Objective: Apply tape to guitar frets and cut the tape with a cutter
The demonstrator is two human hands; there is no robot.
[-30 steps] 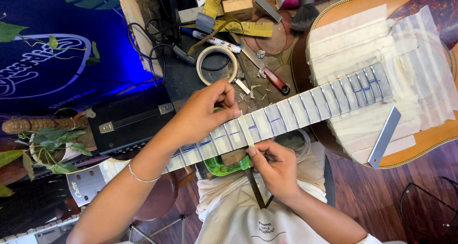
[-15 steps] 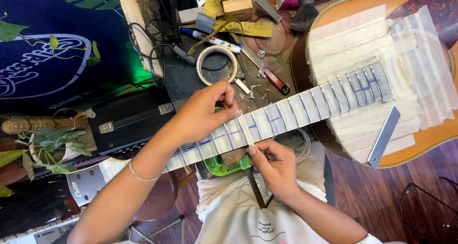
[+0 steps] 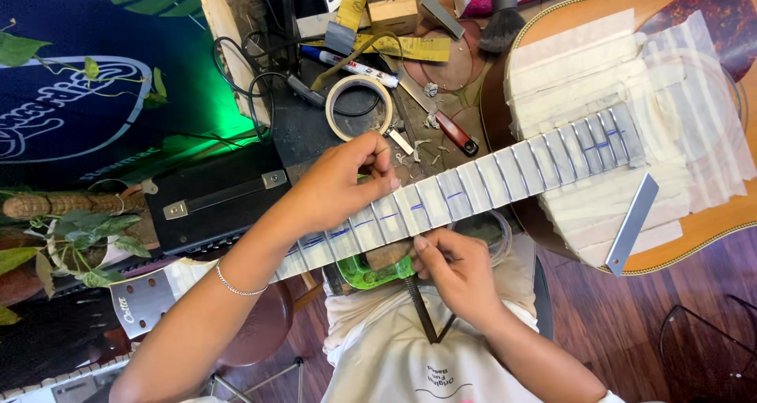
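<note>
An acoustic guitar lies across my lap, its neck [image 3: 473, 184] running from lower left to upper right. Pale masking tape covers the fretboard between the frets, with blue marks on it, and more tape covers the body [image 3: 583, 64] around the neck end. My left hand [image 3: 343, 188] reaches over from the far side and grips the neck, fingertips curled on the taped fretboard. At the neck's near edge my right hand [image 3: 457, 273] is closed on a thin dark tool [image 3: 424, 312] whose shaft points down toward my shirt. A green support [image 3: 364, 275] sits under the neck.
A roll of masking tape [image 3: 359, 107], a red-handled tool [image 3: 451, 128], a marker [image 3: 351, 64], a brush [image 3: 501, 24] and wood blocks [image 3: 390, 5] crowd the bench beyond the neck. A metal ruler [image 3: 631, 223] lies on the guitar body. A black case [image 3: 213, 202] and leafy plants [image 3: 75, 233] are at left.
Almost nothing has moved. My left hand's fingers shift slightly on the fretboard, and my right hand stays at the neck's near edge.
</note>
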